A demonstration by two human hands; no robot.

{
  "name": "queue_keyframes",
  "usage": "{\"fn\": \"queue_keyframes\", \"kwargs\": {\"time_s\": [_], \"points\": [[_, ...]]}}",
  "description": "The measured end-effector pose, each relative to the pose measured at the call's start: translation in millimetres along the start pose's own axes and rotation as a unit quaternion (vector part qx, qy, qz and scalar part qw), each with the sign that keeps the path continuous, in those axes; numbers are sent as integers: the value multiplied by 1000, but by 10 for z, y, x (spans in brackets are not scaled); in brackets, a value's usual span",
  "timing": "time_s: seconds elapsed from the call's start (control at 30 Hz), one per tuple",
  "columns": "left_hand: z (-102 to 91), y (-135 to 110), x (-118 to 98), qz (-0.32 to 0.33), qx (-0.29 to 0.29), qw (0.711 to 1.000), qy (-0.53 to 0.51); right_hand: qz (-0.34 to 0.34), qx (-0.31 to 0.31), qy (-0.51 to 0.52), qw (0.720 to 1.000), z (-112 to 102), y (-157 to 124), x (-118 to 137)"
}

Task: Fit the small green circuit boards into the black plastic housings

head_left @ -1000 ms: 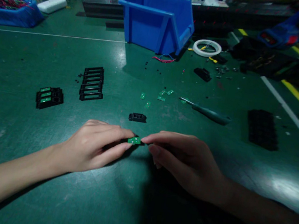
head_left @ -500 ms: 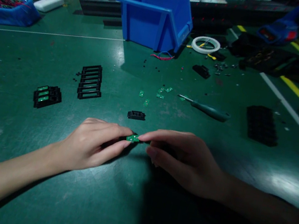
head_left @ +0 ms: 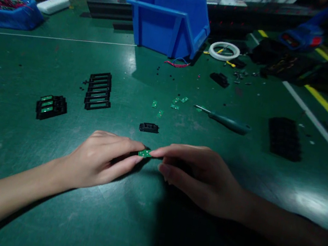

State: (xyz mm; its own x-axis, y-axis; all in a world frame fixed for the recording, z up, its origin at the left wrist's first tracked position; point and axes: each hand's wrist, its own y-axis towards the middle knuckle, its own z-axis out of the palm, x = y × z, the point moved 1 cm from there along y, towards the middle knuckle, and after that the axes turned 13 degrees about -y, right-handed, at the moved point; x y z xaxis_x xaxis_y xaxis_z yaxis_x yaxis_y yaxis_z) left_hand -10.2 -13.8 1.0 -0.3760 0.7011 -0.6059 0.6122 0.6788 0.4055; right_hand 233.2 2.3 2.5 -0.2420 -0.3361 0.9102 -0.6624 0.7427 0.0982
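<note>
One green board [head_left: 143, 153] | between both hands [head_left: 98, 157] [head_left: 205, 178] | left pinching, right fingertip touching

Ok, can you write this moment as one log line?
left hand: holding green circuit board; right hand: touching its end; screwdriver: lying beyond

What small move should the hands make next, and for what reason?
The right hand should probably press gently with its index fingertip on the green board, while the left hand holds steady. The left thumb and index finger pinch the board, and the right fingertip touches its right end. What lies under is hard to see.
</note>
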Motion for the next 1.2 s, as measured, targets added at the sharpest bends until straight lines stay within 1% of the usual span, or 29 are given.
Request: {"fn": "queue_keyframes", "kwargs": {"time_s": [0.27, 0.5, 1.2], "points": [[2, 2, -4, 1, -9, 1000, 8, -10, 16, 18, 1000, -1, -1, -12], [4, -10, 5, -2, -10, 1000, 8, 8, 27, 35, 999, 9, -14, -26], [-5, -4, -14, -13, -2, 1000, 10, 14, 28, 25, 999, 5, -14, -28]]}}
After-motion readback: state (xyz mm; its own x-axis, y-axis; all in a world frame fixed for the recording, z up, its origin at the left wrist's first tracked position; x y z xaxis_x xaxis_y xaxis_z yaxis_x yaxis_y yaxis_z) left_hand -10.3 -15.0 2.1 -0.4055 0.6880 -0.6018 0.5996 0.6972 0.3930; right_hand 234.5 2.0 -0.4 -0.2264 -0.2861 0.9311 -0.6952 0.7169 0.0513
